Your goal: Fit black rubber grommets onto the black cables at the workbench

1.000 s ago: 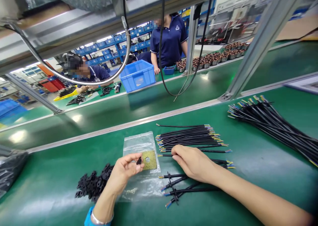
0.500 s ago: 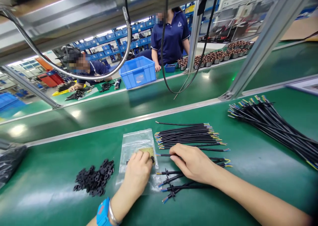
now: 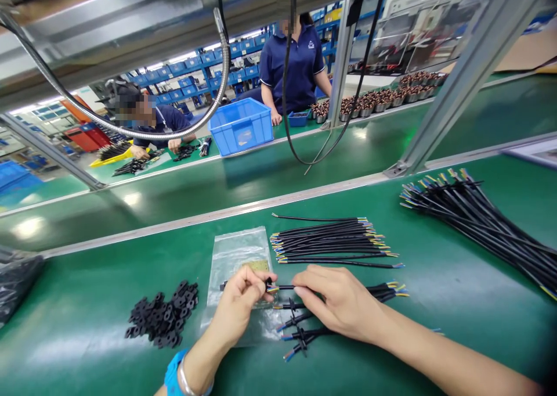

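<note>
My left hand (image 3: pixel 241 298) pinches a small black clip-like part (image 3: pixel 268 282) over the plastic bag. Between thumb and fingers of my right hand (image 3: pixel 337 296) is a short black cable (image 3: pixel 286 287), its stripped coloured wire ends meeting the black part. Whether the wires pass through the part I cannot tell. Below my right hand lie several cables with black parts on them (image 3: pixel 300 332). Under my left hand, a clear zip bag (image 3: pixel 230 245) carries a yellowish board (image 3: pixel 256 265). A row of black cables (image 3: pixel 331 239) lies just beyond my right hand.
Loose black parts (image 3: pixel 163 315) are heaped at left. A thick cable bundle (image 3: pixel 474 222) lies at right, and a dark plastic bag (image 3: pixel 17 285) at the left edge. Across the metal rail (image 3: pixel 195 217), two people work near a blue crate (image 3: pixel 241 128). A black cord (image 3: pixel 285 94) hangs in front.
My right hand has shifted slightly down, bringing the cable's end to the black part. My left hand has turned and raised that part off the bag. Across the line, a co-worker's hands have moved.
</note>
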The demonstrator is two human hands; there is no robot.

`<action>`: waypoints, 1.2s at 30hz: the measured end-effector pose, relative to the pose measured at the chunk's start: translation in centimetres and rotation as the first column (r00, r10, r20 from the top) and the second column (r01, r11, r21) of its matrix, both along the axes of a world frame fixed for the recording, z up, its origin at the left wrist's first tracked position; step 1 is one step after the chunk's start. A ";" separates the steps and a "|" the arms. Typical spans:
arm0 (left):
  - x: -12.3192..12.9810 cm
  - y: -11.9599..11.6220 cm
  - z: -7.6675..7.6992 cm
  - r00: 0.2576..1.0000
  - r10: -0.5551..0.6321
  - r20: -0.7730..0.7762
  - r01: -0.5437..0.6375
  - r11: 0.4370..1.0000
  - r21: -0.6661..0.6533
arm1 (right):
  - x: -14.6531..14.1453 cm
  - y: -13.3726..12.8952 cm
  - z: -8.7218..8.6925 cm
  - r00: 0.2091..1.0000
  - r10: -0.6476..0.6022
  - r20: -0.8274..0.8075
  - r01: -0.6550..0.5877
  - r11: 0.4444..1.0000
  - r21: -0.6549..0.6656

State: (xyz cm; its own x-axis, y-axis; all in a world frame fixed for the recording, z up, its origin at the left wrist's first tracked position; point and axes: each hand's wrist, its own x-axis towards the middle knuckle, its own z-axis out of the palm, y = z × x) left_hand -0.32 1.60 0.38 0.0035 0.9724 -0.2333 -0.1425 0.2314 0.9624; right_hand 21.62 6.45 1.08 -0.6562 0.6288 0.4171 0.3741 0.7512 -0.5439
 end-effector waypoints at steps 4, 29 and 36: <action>0.0 -0.2 0.1 0.995 -0.009 0.101 0.012 1.000 -0.023 | 0.0 0.2 -0.1 1.000 -0.018 -0.010 0.018 1.000 -0.002; 0.2 -0.9 0.9 0.968 0.050 0.246 -0.020 0.992 -0.124 | 0.5 -0.7 0.6 0.991 -0.065 0.118 0.032 0.964 0.263; 0.3 -1.2 0.5 0.994 0.019 0.104 -0.020 1.000 0.004 | 0.6 -1.0 0.9 0.989 -0.086 0.116 0.049 0.955 0.292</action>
State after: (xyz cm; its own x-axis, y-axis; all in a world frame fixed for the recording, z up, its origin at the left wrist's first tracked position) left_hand -0.01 0.44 0.86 0.0086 0.9736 -0.2282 -0.2460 0.2232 0.9432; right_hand 22.19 5.41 1.98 -0.6756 0.5389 0.5031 0.4809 0.8394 -0.2534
